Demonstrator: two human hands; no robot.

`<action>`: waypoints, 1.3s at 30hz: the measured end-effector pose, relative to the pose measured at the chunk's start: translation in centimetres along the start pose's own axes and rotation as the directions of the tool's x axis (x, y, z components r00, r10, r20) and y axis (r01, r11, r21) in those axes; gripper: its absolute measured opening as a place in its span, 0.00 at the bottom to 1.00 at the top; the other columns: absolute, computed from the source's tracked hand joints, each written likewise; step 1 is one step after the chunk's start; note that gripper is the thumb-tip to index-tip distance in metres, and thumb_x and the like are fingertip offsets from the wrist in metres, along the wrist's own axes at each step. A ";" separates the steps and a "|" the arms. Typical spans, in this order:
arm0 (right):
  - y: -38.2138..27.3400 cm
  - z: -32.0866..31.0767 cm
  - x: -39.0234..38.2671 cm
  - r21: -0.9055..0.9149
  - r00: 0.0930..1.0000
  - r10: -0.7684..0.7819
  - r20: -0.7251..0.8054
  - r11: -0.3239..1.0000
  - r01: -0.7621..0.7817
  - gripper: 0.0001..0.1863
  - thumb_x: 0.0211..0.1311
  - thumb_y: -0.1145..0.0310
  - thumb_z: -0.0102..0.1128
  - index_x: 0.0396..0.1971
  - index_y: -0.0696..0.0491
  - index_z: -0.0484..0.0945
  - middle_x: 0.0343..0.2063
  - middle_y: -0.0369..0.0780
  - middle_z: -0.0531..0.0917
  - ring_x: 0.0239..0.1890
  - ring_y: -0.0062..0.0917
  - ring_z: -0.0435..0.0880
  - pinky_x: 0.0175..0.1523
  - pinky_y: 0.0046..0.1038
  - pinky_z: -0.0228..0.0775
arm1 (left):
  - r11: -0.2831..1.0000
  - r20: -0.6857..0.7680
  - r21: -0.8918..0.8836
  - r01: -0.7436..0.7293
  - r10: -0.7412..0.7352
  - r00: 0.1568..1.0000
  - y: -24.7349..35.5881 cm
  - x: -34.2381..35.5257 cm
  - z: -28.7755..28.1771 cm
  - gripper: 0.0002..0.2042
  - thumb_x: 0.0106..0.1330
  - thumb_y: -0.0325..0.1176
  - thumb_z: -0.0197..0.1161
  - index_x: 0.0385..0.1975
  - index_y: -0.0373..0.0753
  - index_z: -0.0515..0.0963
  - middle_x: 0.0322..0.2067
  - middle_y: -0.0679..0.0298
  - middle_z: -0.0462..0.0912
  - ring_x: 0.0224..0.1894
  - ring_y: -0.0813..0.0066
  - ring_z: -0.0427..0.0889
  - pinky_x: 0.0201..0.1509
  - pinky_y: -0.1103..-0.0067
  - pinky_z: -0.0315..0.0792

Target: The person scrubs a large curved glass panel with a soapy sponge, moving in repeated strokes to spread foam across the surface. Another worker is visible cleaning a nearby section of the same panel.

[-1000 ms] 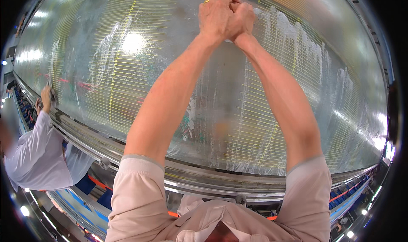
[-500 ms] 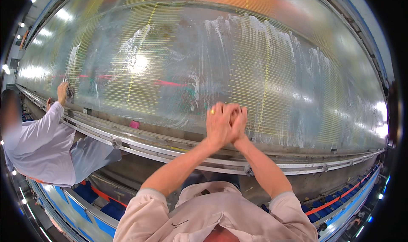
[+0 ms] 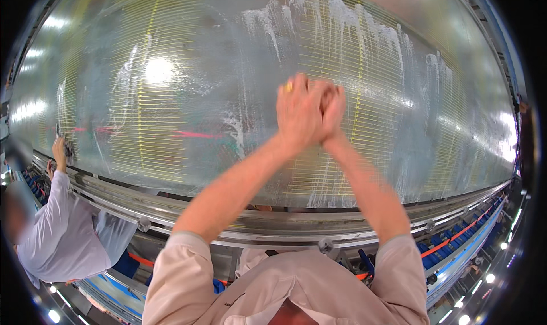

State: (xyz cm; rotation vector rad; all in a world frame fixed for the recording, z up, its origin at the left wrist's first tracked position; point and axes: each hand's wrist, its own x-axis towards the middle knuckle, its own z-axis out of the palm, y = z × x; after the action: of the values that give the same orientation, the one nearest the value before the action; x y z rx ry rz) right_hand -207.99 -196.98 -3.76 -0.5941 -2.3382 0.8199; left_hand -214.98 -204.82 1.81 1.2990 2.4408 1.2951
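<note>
My left hand, with a yellow ring on one finger, and my right hand are closed tightly together over a broad glossy sheet. Their fingers overlap, and whatever may be inside or under them is hidden. Both arms reach forward across the metal edge. Bands of fine yellow lines run across the sheet. White streaks, wet-looking, trail down it beyond my hands and to their right. A pink mark crosses it on the left.
A metal rail with round knobs runs along the near edge. To my left, a person in a white coat reaches a hand onto the same sheet. Blue parts and an orange strip lie lower right.
Both hands, still together, have moved forward over the sheet, away from the near edge. The view has shifted, and the co-worker now appears lower and farther left.
</note>
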 end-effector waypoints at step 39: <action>-11.2 7.6 0.2 0.107 0.942 -0.288 0.173 0.956 0.273 0.15 0.63 0.57 0.59 0.43 0.51 0.78 0.38 0.41 0.81 0.41 0.41 0.75 0.47 0.46 0.59 | 0.989 -0.145 0.007 0.147 -0.144 0.979 -6.9 -5.3 -10.1 0.13 0.64 0.41 0.65 0.45 0.44 0.83 0.39 0.54 0.79 0.43 0.52 0.78 0.48 0.60 0.69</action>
State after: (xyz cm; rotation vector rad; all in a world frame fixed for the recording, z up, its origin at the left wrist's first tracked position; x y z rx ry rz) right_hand -215.42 -207.93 -1.05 -0.1456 -2.4681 0.8613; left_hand -220.41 -216.97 1.80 1.0406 2.5923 1.3766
